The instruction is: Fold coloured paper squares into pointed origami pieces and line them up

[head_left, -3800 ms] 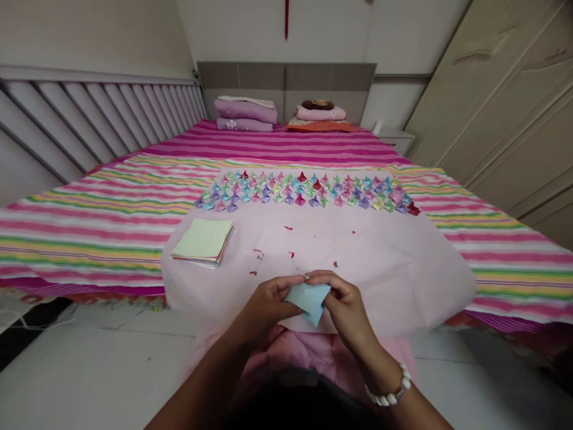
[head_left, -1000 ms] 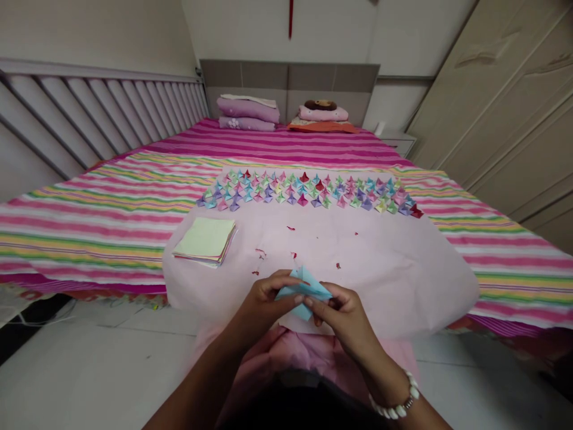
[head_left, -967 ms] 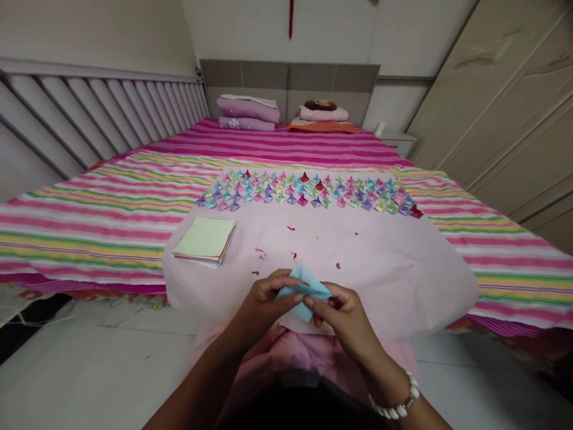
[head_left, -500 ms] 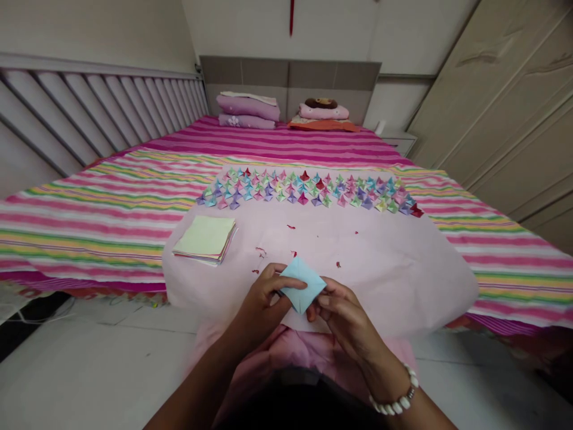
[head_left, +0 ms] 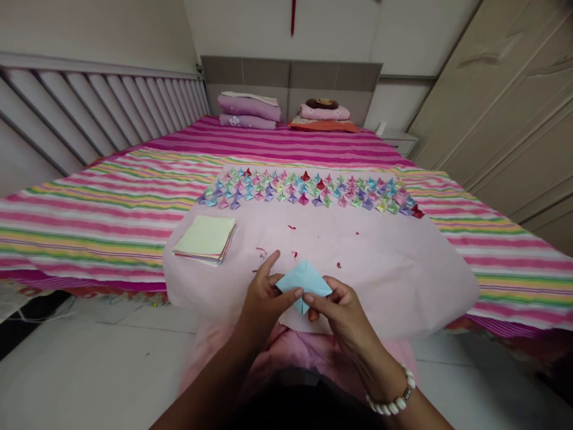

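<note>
A folded light blue origami paper (head_left: 306, 276), diamond-shaped with creases down its middle, is held between both hands above the pale pink sheet. My left hand (head_left: 265, 292) pinches its left side, thumb on the front near the centre, while the index finger points up and away from it. My right hand (head_left: 336, 303) grips the right side, thumb pressed on the front beside the other thumb. The fingers behind the paper are partly hidden. Beyond the hands stand rows of small folded paper pieces (head_left: 303, 198) in many colours.
A stack of square paper sheets (head_left: 206, 236) lies to the left on the pale pink sheet (head_left: 394, 269). Small red scraps (head_left: 292, 227) are scattered ahead of the hands. Beneath is a striped bed cover (head_left: 89, 221), with folded bedding (head_left: 249, 107) by the headboard.
My left index finger has lifted off the paper and stretched upward. Both thumbs have come onto the paper's front near its middle, and its lower part looks narrower.
</note>
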Available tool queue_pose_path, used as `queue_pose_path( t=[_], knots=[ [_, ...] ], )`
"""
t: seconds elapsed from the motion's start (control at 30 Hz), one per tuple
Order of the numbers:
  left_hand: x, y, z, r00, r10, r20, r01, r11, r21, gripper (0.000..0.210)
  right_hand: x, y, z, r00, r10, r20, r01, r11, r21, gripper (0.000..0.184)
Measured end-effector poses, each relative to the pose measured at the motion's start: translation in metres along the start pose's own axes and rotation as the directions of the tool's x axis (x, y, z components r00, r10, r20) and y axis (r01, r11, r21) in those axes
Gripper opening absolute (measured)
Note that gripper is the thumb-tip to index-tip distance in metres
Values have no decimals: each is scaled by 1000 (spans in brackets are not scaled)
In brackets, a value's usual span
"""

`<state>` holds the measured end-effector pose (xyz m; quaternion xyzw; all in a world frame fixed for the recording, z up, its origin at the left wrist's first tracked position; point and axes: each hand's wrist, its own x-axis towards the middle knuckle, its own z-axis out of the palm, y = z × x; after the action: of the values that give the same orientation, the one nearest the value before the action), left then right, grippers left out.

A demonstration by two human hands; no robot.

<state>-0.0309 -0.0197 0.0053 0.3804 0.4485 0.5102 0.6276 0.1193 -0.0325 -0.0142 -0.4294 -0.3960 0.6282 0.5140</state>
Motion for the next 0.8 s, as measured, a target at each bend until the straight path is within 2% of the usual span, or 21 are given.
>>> queue_pose_path(
  t=[0.07,0.2,0.3,0.47,0.53,0.6,0.63,0.7,0.8],
  knots=[
    [0,0,-1,1000,-28,9,28,999,25,98,0,-1,0,1000,-11,2,11,999,-47,22],
    [1,1,-6,999,14,46,-17,998,58,84,0,-6,-1,999,-13,33,16,997,-81,17],
    [7,2,-12,999,37,1,-37,999,24,84,0,-7,0,998,18,55,-15,998,-55,14],
    [12,-5,-11,997,15,-81,-26,990,-137,82,1,-3,1,999,-19,-40,18,999,-28,10],
    [8,-13,-5,1000,-16,-18,12,979,-205,79,2,1,3,994,-50,-95,49,999,-15,12],
    [4,-21,1,989,-62,135,83,984,-156,59,3,4,5,985,-84,-151,84,996,-12,12],
    [2,-25,3,982,-94,161,112,988,-104,44,4,5,6,981,-98,-167,97,995,-12,12],
    [1,-29,5,989,-98,113,103,994,-43,28,3,5,6,982,-104,-158,105,994,-5,12],
    [2,-23,0,990,-105,96,113,991,-75,26,0,1,2,995,-87,-41,87,996,9,17]
  ],
)
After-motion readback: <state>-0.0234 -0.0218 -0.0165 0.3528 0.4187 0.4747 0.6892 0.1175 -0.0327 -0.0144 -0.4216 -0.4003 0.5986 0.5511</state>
